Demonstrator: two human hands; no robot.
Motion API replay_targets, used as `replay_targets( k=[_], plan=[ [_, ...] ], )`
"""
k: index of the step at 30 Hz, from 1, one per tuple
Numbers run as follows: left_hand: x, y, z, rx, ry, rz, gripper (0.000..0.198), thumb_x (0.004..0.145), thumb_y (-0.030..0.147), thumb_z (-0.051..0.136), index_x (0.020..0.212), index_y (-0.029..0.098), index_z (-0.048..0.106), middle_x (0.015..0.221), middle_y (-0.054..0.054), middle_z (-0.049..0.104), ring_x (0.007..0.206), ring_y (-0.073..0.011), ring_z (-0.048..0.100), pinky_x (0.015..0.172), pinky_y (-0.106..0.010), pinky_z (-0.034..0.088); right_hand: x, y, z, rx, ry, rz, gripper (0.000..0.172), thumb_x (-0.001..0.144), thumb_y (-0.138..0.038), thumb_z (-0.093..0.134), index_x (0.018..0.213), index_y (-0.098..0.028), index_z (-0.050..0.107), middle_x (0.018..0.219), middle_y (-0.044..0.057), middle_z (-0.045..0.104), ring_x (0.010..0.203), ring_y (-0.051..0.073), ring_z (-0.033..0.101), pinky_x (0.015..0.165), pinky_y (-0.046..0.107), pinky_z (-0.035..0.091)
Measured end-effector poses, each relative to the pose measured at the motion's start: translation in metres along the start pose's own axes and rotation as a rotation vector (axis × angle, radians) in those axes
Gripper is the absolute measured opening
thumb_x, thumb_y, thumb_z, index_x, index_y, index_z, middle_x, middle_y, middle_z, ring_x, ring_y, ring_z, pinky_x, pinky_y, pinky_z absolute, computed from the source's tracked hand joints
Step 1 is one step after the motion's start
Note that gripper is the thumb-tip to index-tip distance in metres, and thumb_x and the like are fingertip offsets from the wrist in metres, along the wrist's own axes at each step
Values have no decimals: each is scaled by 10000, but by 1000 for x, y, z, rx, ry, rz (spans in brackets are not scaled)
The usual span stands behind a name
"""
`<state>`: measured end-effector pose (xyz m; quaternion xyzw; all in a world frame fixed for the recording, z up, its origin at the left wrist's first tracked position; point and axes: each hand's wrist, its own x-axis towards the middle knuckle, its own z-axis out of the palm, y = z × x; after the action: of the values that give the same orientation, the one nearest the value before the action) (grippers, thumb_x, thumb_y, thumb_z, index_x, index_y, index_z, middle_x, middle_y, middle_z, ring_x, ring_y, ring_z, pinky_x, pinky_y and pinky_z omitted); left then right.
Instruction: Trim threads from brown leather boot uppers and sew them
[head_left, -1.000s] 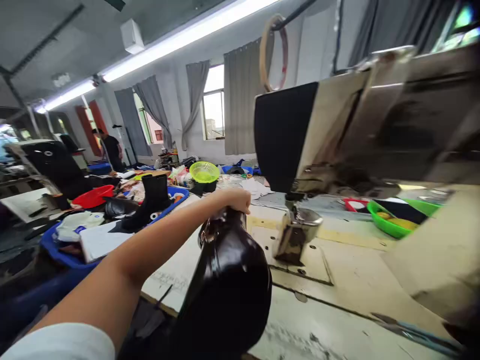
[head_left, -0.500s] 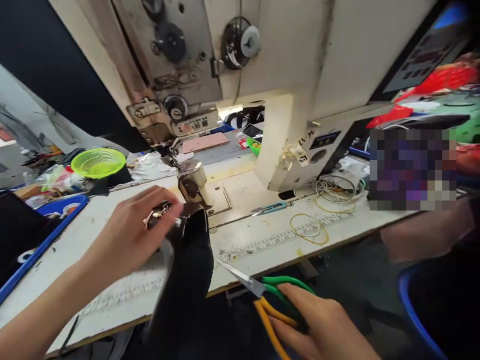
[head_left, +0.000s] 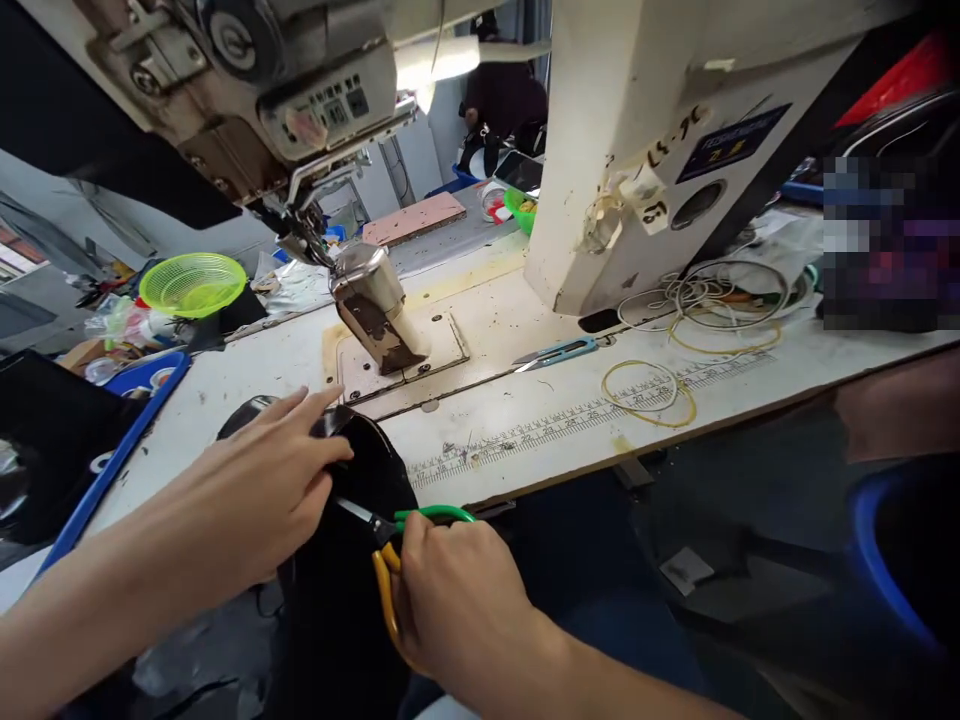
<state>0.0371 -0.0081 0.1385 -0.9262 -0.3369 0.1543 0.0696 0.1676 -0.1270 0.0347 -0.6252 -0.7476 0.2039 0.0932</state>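
Observation:
My right hand [head_left: 465, 570] is closed round the handles of the scissors [head_left: 382, 530], one green and one yellow. Their blades point left, partly hidden against a black leather-like piece [head_left: 375, 450] that hangs over the front table edge. My left hand [head_left: 289, 470] is on this piece, with some fingers stretched toward the sewing machine and others bent in at the material. Just beyond the left fingertips stands the machine's metal post [head_left: 375, 310], below the needle and presser foot area [head_left: 304, 235].
Blue thread snips [head_left: 559, 352] lie on the table before the machine body [head_left: 600, 180]. Loose cord loops [head_left: 649, 393] lie to the right, by a printed ruler. At left are a yellow-green basket [head_left: 193, 285] and a blue tray [head_left: 124, 470]. A person [head_left: 510, 100] is at the back.
The scissors have moved left to the black piece. My left fingers have stretched out, and the shiny metal thing seen by them before is out of sight. The view has shifted lower and closer.

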Motion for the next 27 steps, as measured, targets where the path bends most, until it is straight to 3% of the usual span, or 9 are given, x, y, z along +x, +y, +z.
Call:
replay_targets(
  k=[4, 7, 10, 18, 23, 27],
  plan=[
    [37, 21, 5, 61, -215, -6, 292, 852, 53, 519, 953, 188, 758, 1416, -160, 545, 1258, -377, 545, 990, -585, 508, -5, 4, -2, -11, -9, 28, 149, 839, -187, 574, 947, -129, 660, 709, 107, 693, 608, 229, 690, 460, 314, 164],
    [50, 33, 10, 67, -247, 54, 161, 776, 150, 752, 928, 202, 739, 1334, -140, 592, 1309, -416, 459, 987, -717, 438, -18, 10, 0, -5, 5, 109, 145, 848, -218, 564, 955, -161, 645, 692, 88, 697, 596, 251, 691, 481, 334, 133],
    [54, 36, 14, 79, -252, 96, 174, 756, 131, 774, 904, 203, 719, 1242, -117, 630, 1290, -403, 461, 976, -791, 375, -32, 19, 6, 15, 23, 155, 116, 870, -258, 554, 941, -194, 621, 696, 64, 700, 618, 277, 692, 518, 338, 115],
    [57, 34, 18, 50, -231, 138, 230, 713, -62, 605, 698, 157, 672, 1116, -130, 655, 1205, -392, 503, 910, -788, 396, -59, 54, 19, -3, 123, 97, 105, 874, -328, 568, 836, -237, 532, 694, 14, 664, 614, 256, 653, 554, 326, 112],
    [56, 23, 26, -7, -176, 164, 233, 713, -44, 541, 657, 155, 648, 1116, -130, 629, 1123, -377, 537, 883, -709, 449, -60, 67, 2, -82, 227, 153, 190, 866, -419, 591, 848, -237, 543, 679, 10, 662, 588, 243, 639, 559, 318, 127],
    [54, 16, 30, -52, -129, 181, 259, 684, -35, 499, 635, 176, 641, 1054, -109, 615, 1068, -355, 561, 890, -625, 464, -42, 62, -14, -167, 161, 192, 208, 873, -427, 585, 836, -223, 563, 697, 38, 688, 627, 253, 660, 571, 322, 128]
  ],
)
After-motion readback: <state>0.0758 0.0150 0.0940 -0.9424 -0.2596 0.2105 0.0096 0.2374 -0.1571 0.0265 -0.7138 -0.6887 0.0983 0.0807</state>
